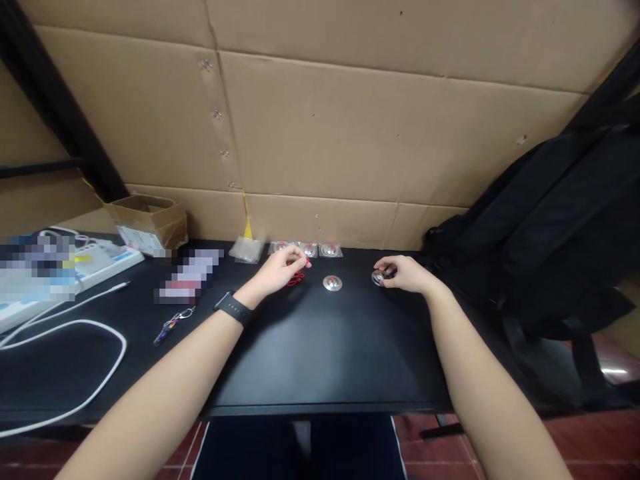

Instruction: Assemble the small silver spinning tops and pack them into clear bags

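My left hand (284, 268), with a dark watch on its wrist, is closed in a pinch on a red cord (295, 280). Loops of the cord hang or lie just below the fingers. A shiny domed metal disc (333, 283), like a small finger cymbal with a red spot at its centre, lies on the black table between my hands. My right hand (406, 273) has its thumb and fingers around the rim of another such disc (379, 277), partly hidden by them. Behind my left hand are several similar discs in clear bags (330, 250).
Clear plastic bags (247, 249) lie by the cardboard wall (320, 133). To the left are an open carton (150, 220), a keychain (173, 325), a white cable (123, 347) and a power strip (107, 267). A black backpack (550, 220) fills the right side.
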A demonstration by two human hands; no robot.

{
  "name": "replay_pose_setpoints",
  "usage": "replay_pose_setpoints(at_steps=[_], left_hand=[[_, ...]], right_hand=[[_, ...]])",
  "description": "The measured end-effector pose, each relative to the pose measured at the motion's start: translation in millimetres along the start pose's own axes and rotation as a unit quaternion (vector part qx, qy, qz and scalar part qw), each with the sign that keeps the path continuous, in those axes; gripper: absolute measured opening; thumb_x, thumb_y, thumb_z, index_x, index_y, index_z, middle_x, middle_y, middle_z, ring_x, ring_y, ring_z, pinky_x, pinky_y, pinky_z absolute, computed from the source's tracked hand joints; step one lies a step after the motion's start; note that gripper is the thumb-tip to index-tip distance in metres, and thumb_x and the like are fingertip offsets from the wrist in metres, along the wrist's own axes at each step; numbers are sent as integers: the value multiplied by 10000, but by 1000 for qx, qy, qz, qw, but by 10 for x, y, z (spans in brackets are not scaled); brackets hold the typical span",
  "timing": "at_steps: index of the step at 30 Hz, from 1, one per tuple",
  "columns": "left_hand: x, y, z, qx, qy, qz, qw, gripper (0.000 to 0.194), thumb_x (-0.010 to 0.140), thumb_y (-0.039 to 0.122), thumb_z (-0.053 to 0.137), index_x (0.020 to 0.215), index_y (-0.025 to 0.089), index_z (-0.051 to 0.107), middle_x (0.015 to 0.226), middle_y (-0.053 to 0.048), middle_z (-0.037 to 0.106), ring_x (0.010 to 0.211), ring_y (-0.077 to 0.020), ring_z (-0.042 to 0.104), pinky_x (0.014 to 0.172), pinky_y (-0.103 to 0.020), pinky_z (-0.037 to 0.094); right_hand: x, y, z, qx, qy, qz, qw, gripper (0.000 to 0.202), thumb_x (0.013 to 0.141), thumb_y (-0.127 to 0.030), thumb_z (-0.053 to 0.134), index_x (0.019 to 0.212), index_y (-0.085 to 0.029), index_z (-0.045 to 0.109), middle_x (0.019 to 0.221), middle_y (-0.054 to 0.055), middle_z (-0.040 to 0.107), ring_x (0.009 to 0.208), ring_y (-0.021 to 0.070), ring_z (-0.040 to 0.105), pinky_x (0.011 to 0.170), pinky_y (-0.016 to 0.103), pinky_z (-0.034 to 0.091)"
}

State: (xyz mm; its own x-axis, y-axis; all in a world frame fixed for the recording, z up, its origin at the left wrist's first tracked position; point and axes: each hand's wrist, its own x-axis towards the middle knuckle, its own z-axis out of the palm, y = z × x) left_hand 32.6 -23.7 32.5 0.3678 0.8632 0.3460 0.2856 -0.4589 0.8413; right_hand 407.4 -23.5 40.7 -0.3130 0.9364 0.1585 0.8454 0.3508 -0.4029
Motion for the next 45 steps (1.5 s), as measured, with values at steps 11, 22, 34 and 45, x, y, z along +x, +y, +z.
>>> replay_pose_setpoints(at_steps=[11,22,34,45], left_hand=[[-59,188,163,-45,16,25,999,285,829,424,728,971,177,728,990,-82,758,898,-218,709,834,-353,552],[-162,371,316,90,84,118,985,123,892,342,693,906,241,763,993,-39,749,1011,-231,651,957,-381,475],[-246,437,452,254,136,126,949,95,936,317,653,919,280,740,1161,-28,642,1206,-247,505,1002,-433,328],[-262,415,530,230,170,71,956,63,912,260,660,887,252,717,1164,-45,609,1166,-260,518,966,-442,368]], right_hand=[[16,-658,117,350,117,-19,929,395,653,-294,860,1009,-198,718,1024,78,752,952,232,700,934,414,559],[-28,-1279,584,602,14,-30,798,417,664,-240,887,1029,-245,687,1200,57,692,1079,223,675,949,395,561],[-16,-1291,661,640,24,-18,768,399,643,-161,896,984,-238,704,1184,36,712,1032,185,698,900,309,568],[-30,-1402,742,580,101,-15,808,286,655,-260,901,858,-195,711,1163,84,745,1057,251,718,937,396,585]])
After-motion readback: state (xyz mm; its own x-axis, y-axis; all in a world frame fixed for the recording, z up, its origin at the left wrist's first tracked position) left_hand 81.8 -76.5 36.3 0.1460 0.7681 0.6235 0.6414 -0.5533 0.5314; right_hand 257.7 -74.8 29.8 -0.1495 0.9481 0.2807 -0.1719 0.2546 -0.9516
